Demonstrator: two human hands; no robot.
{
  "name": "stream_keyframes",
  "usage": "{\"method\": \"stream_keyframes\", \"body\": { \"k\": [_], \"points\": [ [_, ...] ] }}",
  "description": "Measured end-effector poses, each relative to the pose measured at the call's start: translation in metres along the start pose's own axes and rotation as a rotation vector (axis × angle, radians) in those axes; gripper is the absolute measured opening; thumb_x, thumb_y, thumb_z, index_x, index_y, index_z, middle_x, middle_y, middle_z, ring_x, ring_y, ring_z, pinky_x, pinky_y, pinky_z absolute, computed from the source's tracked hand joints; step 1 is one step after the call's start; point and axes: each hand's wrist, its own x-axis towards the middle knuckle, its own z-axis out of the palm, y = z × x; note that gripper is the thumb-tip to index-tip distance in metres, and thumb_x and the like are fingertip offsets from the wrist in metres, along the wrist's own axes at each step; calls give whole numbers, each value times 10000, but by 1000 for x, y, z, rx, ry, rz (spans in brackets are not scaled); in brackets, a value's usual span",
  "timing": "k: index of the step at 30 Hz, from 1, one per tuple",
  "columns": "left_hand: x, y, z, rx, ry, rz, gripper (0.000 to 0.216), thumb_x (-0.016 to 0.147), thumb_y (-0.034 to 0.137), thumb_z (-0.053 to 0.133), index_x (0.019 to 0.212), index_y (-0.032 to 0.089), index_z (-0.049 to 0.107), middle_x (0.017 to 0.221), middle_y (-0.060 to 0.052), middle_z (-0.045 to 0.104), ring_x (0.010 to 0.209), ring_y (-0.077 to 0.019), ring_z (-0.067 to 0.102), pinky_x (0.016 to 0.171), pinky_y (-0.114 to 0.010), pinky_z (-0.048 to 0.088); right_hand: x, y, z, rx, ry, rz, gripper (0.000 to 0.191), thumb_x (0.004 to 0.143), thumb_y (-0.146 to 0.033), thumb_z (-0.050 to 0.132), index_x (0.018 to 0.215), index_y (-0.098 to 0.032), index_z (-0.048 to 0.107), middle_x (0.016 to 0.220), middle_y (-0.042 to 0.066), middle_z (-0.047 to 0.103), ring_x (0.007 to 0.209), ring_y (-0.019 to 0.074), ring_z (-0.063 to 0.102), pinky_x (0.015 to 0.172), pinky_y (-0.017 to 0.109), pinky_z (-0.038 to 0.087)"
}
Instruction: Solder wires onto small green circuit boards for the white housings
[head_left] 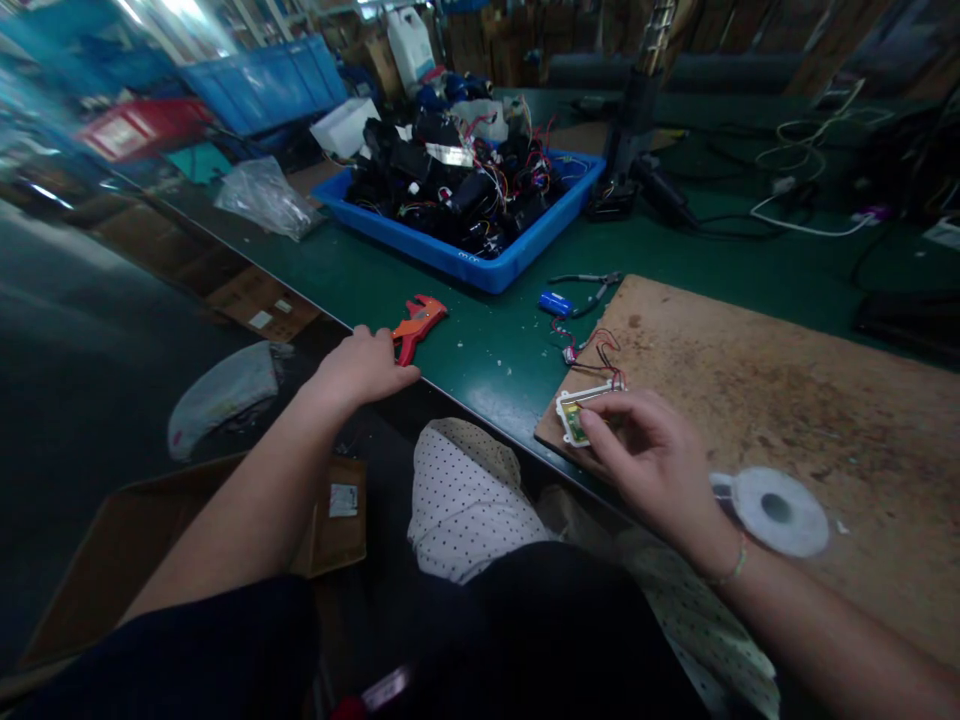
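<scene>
At the table's front edge my left hand (361,366) is closed around the handles of an orange-red wire stripper (420,318), whose head points away to the right. My right hand (656,455) pinches at a small white-framed circuit board (576,424) on the corner of a wooden board (750,400). Its thumb and forefinger meet over the green part; whether a wire is between them is hidden. Red and black wires (609,350) run from the circuit board towards a blue cylindrical battery (556,303) on the green table.
Grey-handled pliers (600,290) lie beside the battery. A solder-like spool (780,510) rests near my right wrist. Behind stands a blue tray (495,272) heaped with black parts and wires. A clear plastic bag (266,195) lies left; a black stand (626,140) rises at the back.
</scene>
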Motion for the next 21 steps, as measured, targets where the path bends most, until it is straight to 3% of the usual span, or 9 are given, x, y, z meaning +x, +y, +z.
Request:
{"method": "stream_keyframes", "body": {
  "k": [3, 6, 8, 9, 11, 13, 16, 21],
  "points": [
    [-9, -5, 7, -38, -12, -6, 738, 769, 483, 659, 1360, 58, 538, 1238, -291, 597, 1057, -434, 664, 895, -514, 554, 1, -1, -1, -35, -6, -2, 47, 905, -267, 694, 938, -243, 717, 920, -11, 744, 836, 135, 656, 773, 301, 476],
    [-31, -5, 14, -87, 62, -54, 688, 818, 430, 577, 1390, 56, 493, 1232, -276, 602, 1116, -450, 635, 958, -574, 519, 1, -2, -1, -57, -6, 2, 30, 901, -265, 700, 921, -250, 716, 894, -19, 736, 795, 129, 639, 740, 291, 470],
    [-57, 3, 22, -333, 103, -34, 617, 833, 387, 533, 1380, 104, 503, 1246, -222, 616, 1142, -415, 627, 1012, -584, 494, 0, -3, 0, -58, 0, 8, 29, 898, -262, 704, 923, -253, 715, 897, -21, 734, 785, 124, 636, 722, 282, 471],
    [-74, 10, 27, -597, 91, 28, 590, 814, 352, 541, 1367, 146, 517, 1232, -174, 638, 1132, -377, 635, 1024, -561, 497, 0, -3, 0, -59, 5, 11, 30, 896, -258, 706, 925, -253, 713, 896, -21, 734, 777, 123, 635, 711, 278, 472],
    [-110, 30, 41, -1289, -122, 143, 589, 765, 278, 547, 1345, 175, 532, 1217, -136, 663, 1155, -328, 638, 997, -493, 534, -1, -3, 0, -65, 11, 8, 33, 892, -250, 709, 925, -252, 707, 884, -20, 732, 756, 120, 633, 687, 272, 471],
    [-145, 53, 55, -1794, -456, 201, 559, 723, 269, 587, 1272, 165, 595, 1172, -148, 683, 1104, -315, 659, 910, -447, 574, -1, -3, 1, -81, 11, -7, 50, 887, -235, 713, 932, -254, 703, 882, -19, 733, 758, 121, 640, 688, 271, 475],
    [-179, 82, 69, -2122, -816, 228, 507, 782, 286, 615, 1274, 163, 621, 1094, -135, 693, 969, -255, 693, 827, -368, 579, 0, -2, 1, -114, 4, -49, 89, 889, -206, 708, 960, -259, 696, 911, -14, 738, 799, 127, 654, 713, 276, 482],
    [-186, 96, 70, -2332, -1112, 271, 493, 835, 315, 638, 1301, 156, 616, 1041, -129, 696, 897, -231, 719, 766, -329, 591, -1, -1, 2, -169, -24, -125, 141, 899, -160, 684, 1003, -254, 670, 918, -6, 712, 808, 129, 632, 720, 279, 484]
  ]
}}
